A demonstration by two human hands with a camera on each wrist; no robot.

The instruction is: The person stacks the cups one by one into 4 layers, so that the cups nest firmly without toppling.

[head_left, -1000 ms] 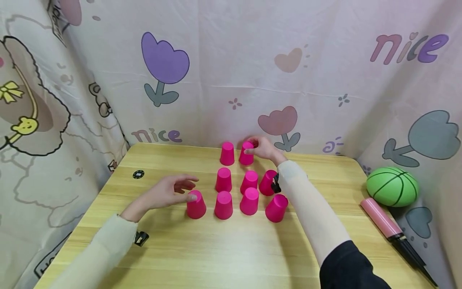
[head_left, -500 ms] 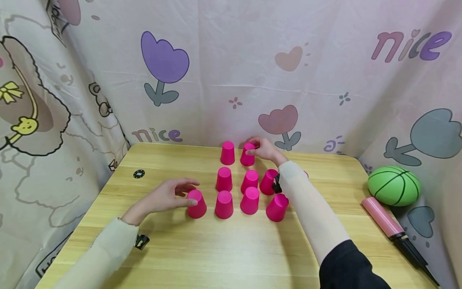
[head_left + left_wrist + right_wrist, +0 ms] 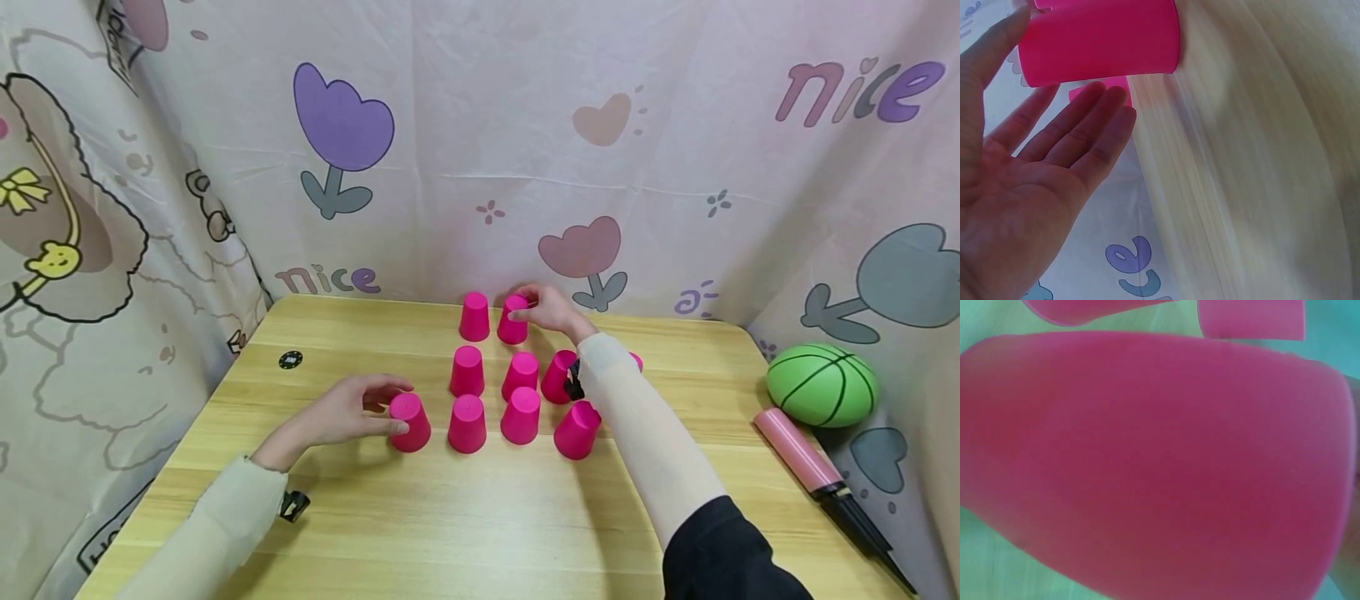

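Pink cups [image 3: 467, 424], smooth tapered cylinders that look like plastic, stand with their flat closed ends up in loose rows around the centre of the frame. Going left to right, a thin round black chip [image 3: 290, 359] with a pale patterned edge lies at left of centre. Next comes the left hand [image 3: 348, 412], fingers loosely extended and thumb set wide of them, around the front-left cup [image 3: 410, 422]; whether it presses the wall I cannot tell. Above centre, the right hand [image 3: 547, 310] pinches the right-hand cup of the rear pair [image 3: 513, 320] between thumb and fingers. One more cup shows only partly behind the cream sleeve [image 3: 645, 408]. At the right edge sit a green ball [image 3: 822, 385] with black seams and a pink cylinder [image 3: 798, 450] with a black tapering end. The chip's figures seem to read 100; "nice" appears at left of centre and upper right on the creased cloth [image 3: 465, 100], printed with tulips and hearts. Beneath, the surface [image 3: 480, 525] has pale yellow wood grain and rounded far corners.
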